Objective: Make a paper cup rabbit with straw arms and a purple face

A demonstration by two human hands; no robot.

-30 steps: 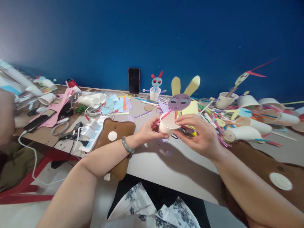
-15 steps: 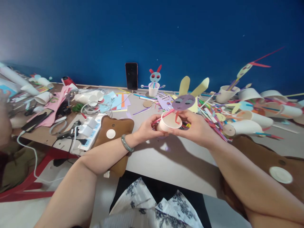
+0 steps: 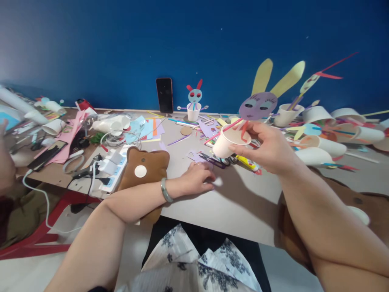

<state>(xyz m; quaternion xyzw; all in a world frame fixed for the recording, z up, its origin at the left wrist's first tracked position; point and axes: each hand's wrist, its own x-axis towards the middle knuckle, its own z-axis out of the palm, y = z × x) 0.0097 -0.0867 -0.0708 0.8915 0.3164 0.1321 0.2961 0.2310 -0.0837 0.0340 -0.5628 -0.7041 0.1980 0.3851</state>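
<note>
My right hand (image 3: 267, 148) grips the rim of a white paper cup (image 3: 223, 147), holding it tilted above the table. A purple paper face (image 3: 258, 106) with long yellow ears stands up from the cup, with pink and red strips at the rim. My left hand (image 3: 198, 178) rests low over the table, fingers curled but apart. Just beyond its fingertips lies a small white scrap (image 3: 218, 182); whether they touch is unclear. Scissors (image 3: 212, 159) lie behind this hand, partly under the cup.
A smaller cup figure (image 3: 193, 111) and a phone (image 3: 164, 95) stand by the blue wall. To the left are a brown bear-shaped pad (image 3: 154, 162), a power strip (image 3: 117, 172) and another person's hand (image 3: 6, 158). Several cups and coloured sticks crowd the right.
My left hand has let go of the cup and dropped to the tabletop. My right hand has raised the cup figure and moved it to the right, uncovering the scissors.
</note>
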